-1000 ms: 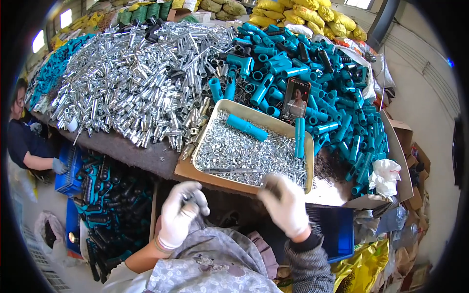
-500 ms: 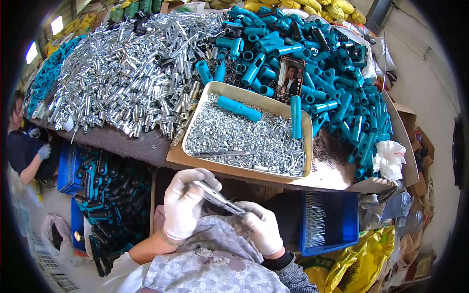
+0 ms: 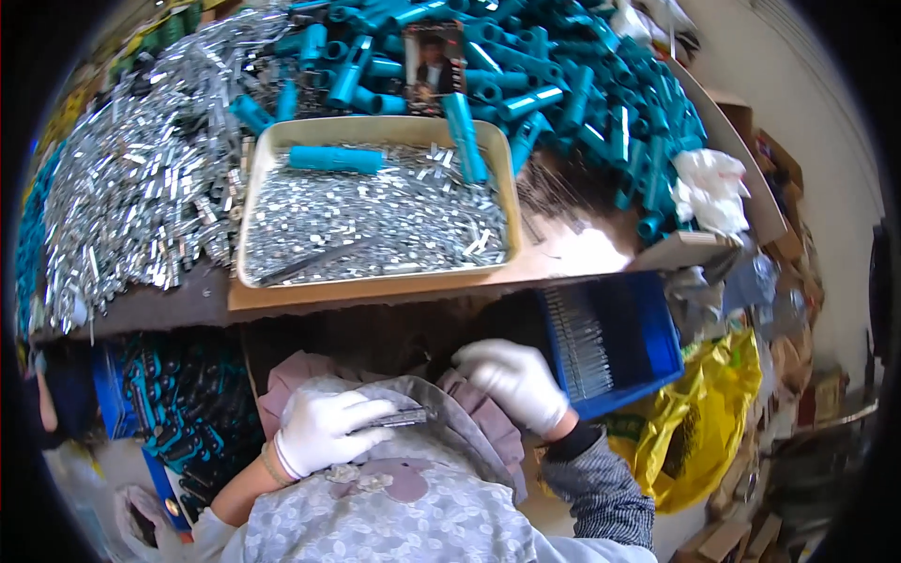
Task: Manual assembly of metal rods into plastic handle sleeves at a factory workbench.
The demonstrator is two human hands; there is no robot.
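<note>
My left hand [image 3: 338, 430], in a white glove, is closed around a slim metal tubular part [image 3: 402, 418] held low over my patterned apron. My right hand [image 3: 511, 383], gloved the same way, is a little off to the right, beside a blue bin [image 3: 662, 342] of thin metal rods [image 3: 580, 347]. Motion smears its fingers, and whether anything is between them does not show. Ahead on the bench stands a cream tray [image 3: 375, 278] full of small metal pieces. A teal tube [image 3: 336, 159] lies in it, another teal tube [image 3: 465, 141] leans over its far rim, and a slim dark tool [image 3: 317, 260] rests near its front.
Shiny metal parts [image 3: 141, 188] are heaped on the bench's left, teal housings [image 3: 535, 80] at its back and right. A phone [image 3: 434, 70] stands behind the tray. A crumpled white bag [image 3: 710, 188] sits at the right edge; a yellow bag [image 3: 713, 413] is below.
My hands have come apart: the left lowered the metal part toward my lap, and the right let go of its end and moved right, toward the blue bin. The view has shifted too.
</note>
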